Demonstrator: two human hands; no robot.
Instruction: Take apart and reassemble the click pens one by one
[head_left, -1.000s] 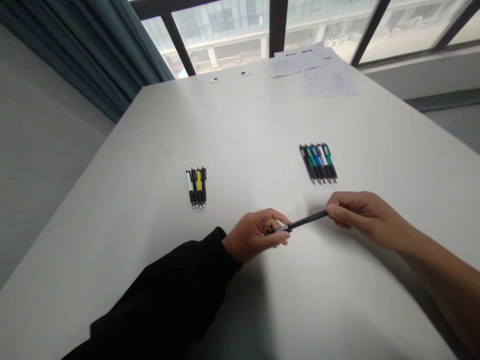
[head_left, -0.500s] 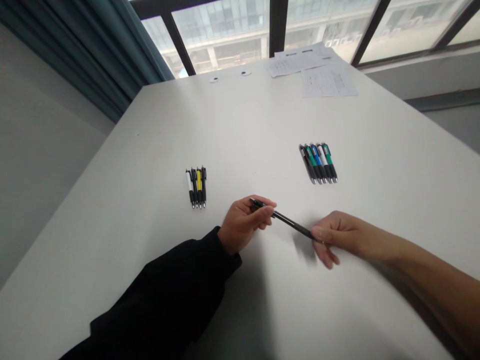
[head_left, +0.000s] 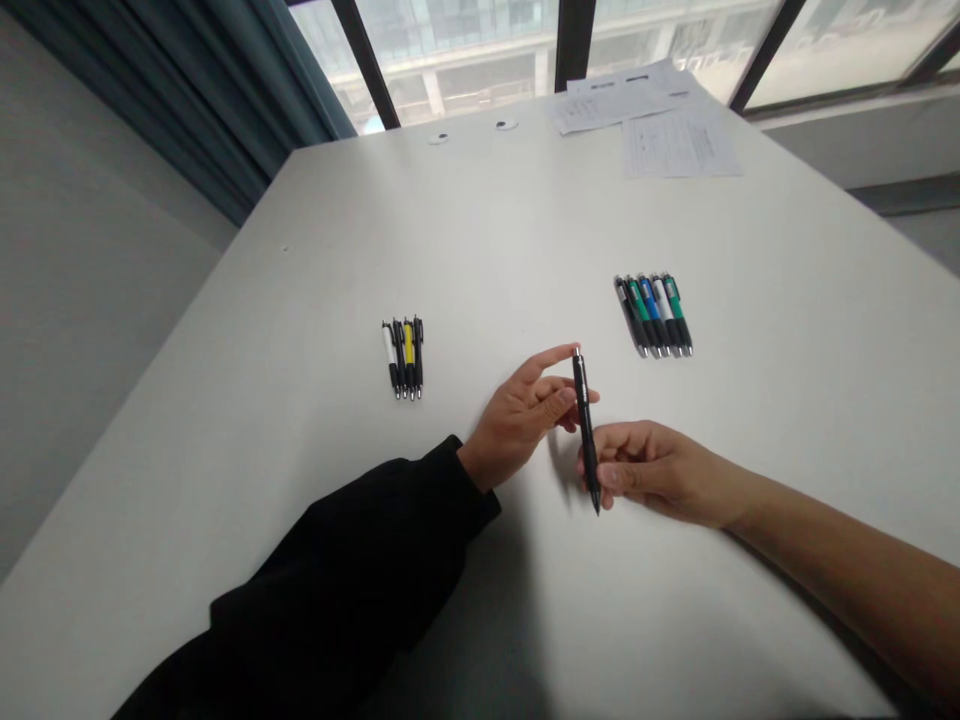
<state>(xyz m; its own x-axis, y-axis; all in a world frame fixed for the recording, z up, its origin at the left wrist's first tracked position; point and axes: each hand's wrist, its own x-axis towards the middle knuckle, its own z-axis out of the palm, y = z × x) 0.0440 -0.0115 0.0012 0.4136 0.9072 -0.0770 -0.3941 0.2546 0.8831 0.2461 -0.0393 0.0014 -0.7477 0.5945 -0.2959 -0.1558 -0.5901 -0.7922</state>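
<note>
A black click pen (head_left: pixel 584 425) is held over the table, almost upright in view, its button end away from me and its tip toward me. My left hand (head_left: pixel 526 415), in a black sleeve, closes on its upper part with thumb and fingers, the index fingertip resting on the button. Lower down, near the grip and tip, my right hand (head_left: pixel 645 468) pinches the same pen. Beyond my left hand lies a row of white, black and yellow pens (head_left: pixel 403 358). Farther right lies a second row of black, green, blue and white pens (head_left: pixel 654 315).
The white table (head_left: pixel 480 240) runs back to the windows. Printed papers (head_left: pixel 679 140) lie at its far right, with two small white discs (head_left: pixel 506 125) to their left. A blue-grey curtain (head_left: pixel 225 90) hangs at the back left.
The pen has swung from a slant to nearly upright, with its tip now showing. My left index finger has stretched onto the button, and my right hand has moved left.
</note>
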